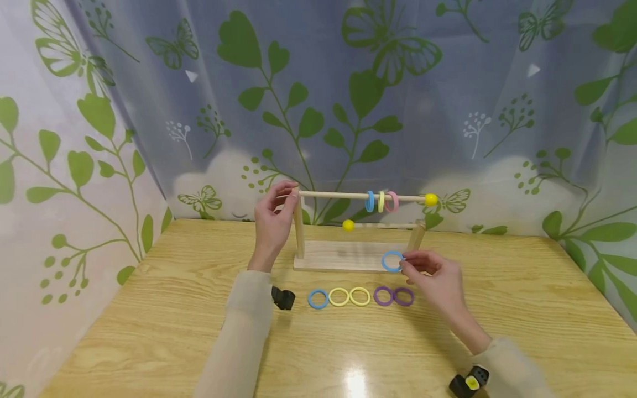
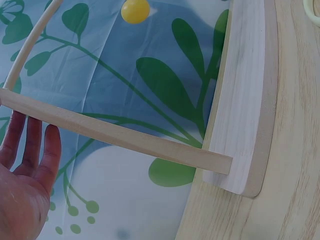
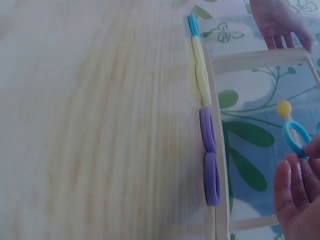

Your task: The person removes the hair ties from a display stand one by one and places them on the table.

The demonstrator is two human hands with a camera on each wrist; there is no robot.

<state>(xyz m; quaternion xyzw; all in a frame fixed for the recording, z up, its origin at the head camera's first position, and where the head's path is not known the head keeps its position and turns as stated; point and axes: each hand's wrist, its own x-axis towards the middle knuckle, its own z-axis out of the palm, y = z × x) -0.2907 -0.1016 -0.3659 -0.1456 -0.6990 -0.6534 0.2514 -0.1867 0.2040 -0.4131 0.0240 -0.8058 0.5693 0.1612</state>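
Observation:
My right hand (image 1: 438,279) pinches a light blue ring (image 1: 383,261) by its right edge, in front of the wooden stand's base (image 1: 343,253). In the right wrist view that ring (image 3: 287,136) overlaps the lower rod just below its yellow ball (image 3: 284,108). At the top of the stand's left post (image 1: 299,232), my left hand (image 1: 272,221) grips the post, thumb in front and fingers behind. From this post the upper rod (image 1: 333,194) runs right, carrying a blue ring (image 1: 370,202), a yellow ring (image 1: 381,202) and a pink ring (image 1: 396,202).
Along the table (image 1: 164,309), before the stand, lies a row of rings: one blue ring (image 1: 309,299), two yellow and two purple. The lower rod (image 1: 383,225) points left from the right post (image 1: 416,237). A patterned curtain (image 1: 308,50) hangs behind.

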